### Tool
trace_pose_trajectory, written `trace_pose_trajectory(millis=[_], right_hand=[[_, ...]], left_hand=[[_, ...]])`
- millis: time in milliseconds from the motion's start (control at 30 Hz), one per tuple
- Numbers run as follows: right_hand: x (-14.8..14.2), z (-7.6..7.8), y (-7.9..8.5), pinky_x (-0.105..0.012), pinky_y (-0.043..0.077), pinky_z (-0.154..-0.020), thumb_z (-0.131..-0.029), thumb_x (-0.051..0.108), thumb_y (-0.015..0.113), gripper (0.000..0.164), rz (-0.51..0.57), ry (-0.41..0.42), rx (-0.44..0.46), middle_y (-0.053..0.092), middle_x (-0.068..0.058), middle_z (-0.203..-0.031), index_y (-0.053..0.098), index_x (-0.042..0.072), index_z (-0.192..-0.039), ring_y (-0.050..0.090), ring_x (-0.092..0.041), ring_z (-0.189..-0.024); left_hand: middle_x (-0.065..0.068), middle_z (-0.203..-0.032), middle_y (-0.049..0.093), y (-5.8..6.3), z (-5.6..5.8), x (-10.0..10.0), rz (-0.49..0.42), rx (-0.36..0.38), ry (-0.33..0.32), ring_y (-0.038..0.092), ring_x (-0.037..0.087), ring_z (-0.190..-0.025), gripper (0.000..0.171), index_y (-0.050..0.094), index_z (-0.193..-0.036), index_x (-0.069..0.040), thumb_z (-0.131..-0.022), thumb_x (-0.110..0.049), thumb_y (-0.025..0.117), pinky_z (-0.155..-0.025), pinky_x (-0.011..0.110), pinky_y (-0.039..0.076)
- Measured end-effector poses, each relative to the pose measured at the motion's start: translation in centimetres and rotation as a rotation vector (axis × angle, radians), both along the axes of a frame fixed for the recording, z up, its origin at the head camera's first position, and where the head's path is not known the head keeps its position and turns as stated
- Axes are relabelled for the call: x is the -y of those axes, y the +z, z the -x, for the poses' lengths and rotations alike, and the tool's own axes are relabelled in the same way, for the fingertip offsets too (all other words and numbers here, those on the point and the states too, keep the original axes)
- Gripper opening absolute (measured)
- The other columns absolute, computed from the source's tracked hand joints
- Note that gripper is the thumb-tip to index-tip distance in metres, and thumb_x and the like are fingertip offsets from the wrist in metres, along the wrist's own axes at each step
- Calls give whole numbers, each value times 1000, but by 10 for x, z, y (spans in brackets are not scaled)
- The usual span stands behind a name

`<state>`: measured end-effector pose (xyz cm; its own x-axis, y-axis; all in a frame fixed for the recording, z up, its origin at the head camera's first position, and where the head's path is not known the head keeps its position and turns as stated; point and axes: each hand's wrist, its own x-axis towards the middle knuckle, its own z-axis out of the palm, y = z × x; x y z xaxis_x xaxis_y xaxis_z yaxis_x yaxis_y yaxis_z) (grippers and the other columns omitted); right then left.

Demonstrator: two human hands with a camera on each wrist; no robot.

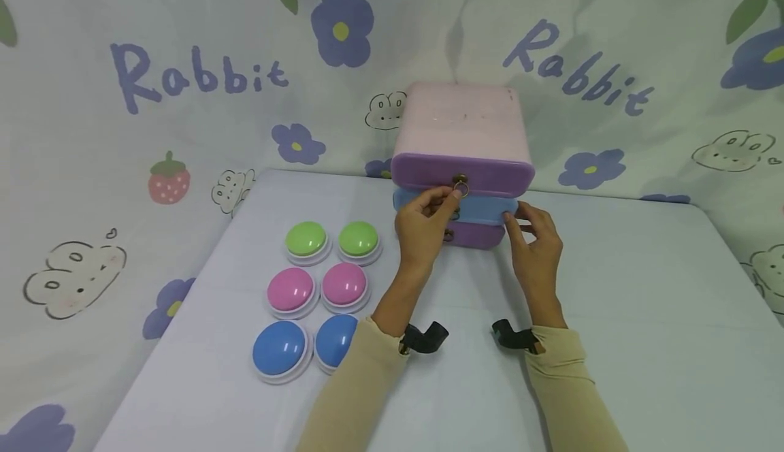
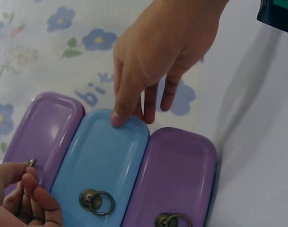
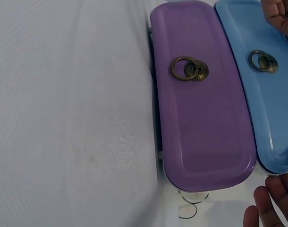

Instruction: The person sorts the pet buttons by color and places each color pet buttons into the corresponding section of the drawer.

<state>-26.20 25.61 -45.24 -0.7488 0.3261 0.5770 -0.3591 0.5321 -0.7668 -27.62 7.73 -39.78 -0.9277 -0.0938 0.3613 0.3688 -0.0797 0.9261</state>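
Note:
A small chest of drawers [image 1: 462, 122] has a pale pink top and three fronts: purple, blue and purple. My left hand [image 1: 422, 227] pinches the metal ring pull [image 1: 461, 189] of the top purple drawer [image 2: 47, 130] between thumb and finger. At the right end of the blue middle drawer [image 2: 104, 156] is my right hand [image 1: 535, 248]. Its thumb rests on the blue front, while the other fingers extend loosely beside the chest, partly hidden. The bottom purple drawer [image 3: 205, 118] has its own ring pull [image 3: 189, 69] hanging free. All three fronts look closed.
On the white table [image 1: 643, 343], left of my arms, stand round push buttons in pairs: green [image 1: 306, 239], pink [image 1: 290, 290] and blue [image 1: 279, 348]. My left sleeve partly covers one blue button. A rabbit-and-flower printed cloth [image 1: 202, 132] hangs behind.

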Motion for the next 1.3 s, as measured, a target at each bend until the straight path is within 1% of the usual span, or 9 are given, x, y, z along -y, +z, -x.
trace_pose_trajectory(millis=[100,300,500,567,667,833,967,1067,1300], right_hand=[[0,-1,2,-24,46,-80,-86,20,66,31,0,6,-11,60,-1,-106,64,13,-116,54,-12,-101],[0,0,3,-30,48,-79,-85,19,66,31,-13,7,-23,61,0,-106,64,12,-115,55,-11,-100],[1,0,0,-23,47,-79,-86,21,66,32,-9,11,-16,60,0,-106,63,12,-116,55,-11,-100],[1,0,0,-22,47,-79,-86,21,66,32,-8,10,-15,60,1,-106,63,12,-116,55,-11,-100],[1,-1,1,-30,48,-80,-85,20,66,32,-4,13,-20,60,0,-107,63,12,-116,55,-11,-100],[0,-2,1,-36,49,-79,-86,19,65,29,-7,12,-20,60,1,-107,64,12,-114,55,-11,-100],[-1,-3,2,-33,48,-78,-86,19,65,27,-14,9,-17,60,0,-106,65,12,-112,56,-13,-99],[-1,-4,2,-29,48,-78,-86,18,65,27,-14,6,-18,60,-1,-106,65,13,-112,56,-16,-98],[-2,-3,-1,-34,49,-78,-86,16,64,27,-17,8,-24,60,0,-106,65,12,-113,56,-15,-98]], left_hand=[[2,-83,67,1,-3,0,-17,10,-11,64,22,-76,22,70,-93,-9,-83,-29,68,-56,26,49],[3,-82,67,2,-8,2,-38,21,-17,63,31,-76,23,70,-92,-8,-82,-28,70,-54,24,48],[4,-81,67,1,-11,4,-29,25,-13,63,33,-76,23,70,-92,-8,-82,-28,70,-54,22,47],[5,-81,67,3,-14,5,-31,30,-20,64,33,-76,22,70,-92,-6,-82,-26,69,-55,26,49],[9,-82,67,13,-22,6,-26,30,-32,63,35,-77,22,69,-94,-1,-84,-21,68,-57,30,50],[12,-82,67,24,-32,7,0,27,-25,63,27,-74,21,67,-94,4,-84,-15,67,-58,24,49],[7,-81,67,14,-28,6,10,29,-13,63,19,-71,21,69,-93,-2,-84,-20,68,-57,20,48],[4,-81,67,5,-24,6,16,24,-5,64,22,-72,23,71,-92,-6,-83,-27,69,-57,22,49],[3,-79,67,2,-27,7,19,-4,1,64,28,-69,23,70,-91,-8,-82,-30,69,-58,31,52]])
